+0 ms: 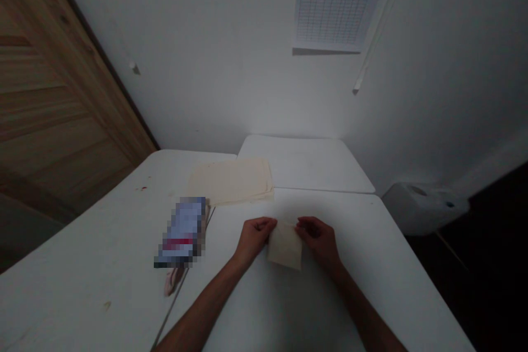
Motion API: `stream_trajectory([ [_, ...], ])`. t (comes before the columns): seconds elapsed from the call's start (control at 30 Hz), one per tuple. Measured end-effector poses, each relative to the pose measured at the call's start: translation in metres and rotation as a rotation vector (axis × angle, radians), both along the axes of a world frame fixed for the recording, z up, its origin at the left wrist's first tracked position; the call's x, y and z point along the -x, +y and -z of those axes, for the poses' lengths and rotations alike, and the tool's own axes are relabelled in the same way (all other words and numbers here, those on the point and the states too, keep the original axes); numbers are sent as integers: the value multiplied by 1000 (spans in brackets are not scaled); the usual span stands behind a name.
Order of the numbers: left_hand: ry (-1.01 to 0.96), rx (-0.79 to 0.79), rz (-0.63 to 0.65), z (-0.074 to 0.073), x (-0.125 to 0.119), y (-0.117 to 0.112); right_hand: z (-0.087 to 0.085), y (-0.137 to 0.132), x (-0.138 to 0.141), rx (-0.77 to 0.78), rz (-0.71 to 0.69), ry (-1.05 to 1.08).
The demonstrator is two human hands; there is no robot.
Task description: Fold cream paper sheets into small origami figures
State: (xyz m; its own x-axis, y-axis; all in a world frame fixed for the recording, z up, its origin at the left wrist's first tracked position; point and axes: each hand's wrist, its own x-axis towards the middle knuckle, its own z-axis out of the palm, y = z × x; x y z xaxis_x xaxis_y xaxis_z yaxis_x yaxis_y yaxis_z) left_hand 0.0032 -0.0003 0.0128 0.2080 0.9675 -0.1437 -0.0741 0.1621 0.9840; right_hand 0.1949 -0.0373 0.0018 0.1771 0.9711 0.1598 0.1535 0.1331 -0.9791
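Between my hands is a small, roughly square piece of cream paper (285, 248), apparently folded, hanging a little tilted over the white table. My left hand (253, 237) pinches its upper left corner between thumb and forefinger. At the upper right corner, my right hand (318, 239) grips the paper with its fingertips, the other fingers curled. Beyond my hands, to the left, lies a stack of larger cream sheets (231, 180) with uneven edges.
A pixelated blue phone-like object (181, 234) lies left of my hands, with a pinkish strap (173, 280) below it. White tables (330, 308) meet at seams. A printed chart (334, 14) hangs on the wall. A white container (427, 206) stands beyond the right edge; a wooden door (74, 88) is left.
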Motion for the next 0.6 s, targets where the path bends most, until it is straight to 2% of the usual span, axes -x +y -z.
stream_trajectory([
  [0.27, 109, -70, -4, -7, -3, -4, -8, -2, 2, 30, -117, -23],
  [0.43, 209, -165, -16, -8, -6, -6, -9, -3, 2, 74, -151, -29],
  [0.6, 285, -236, 29, -9, -9, -7, -10, -3, 6, 53, -166, -95],
])
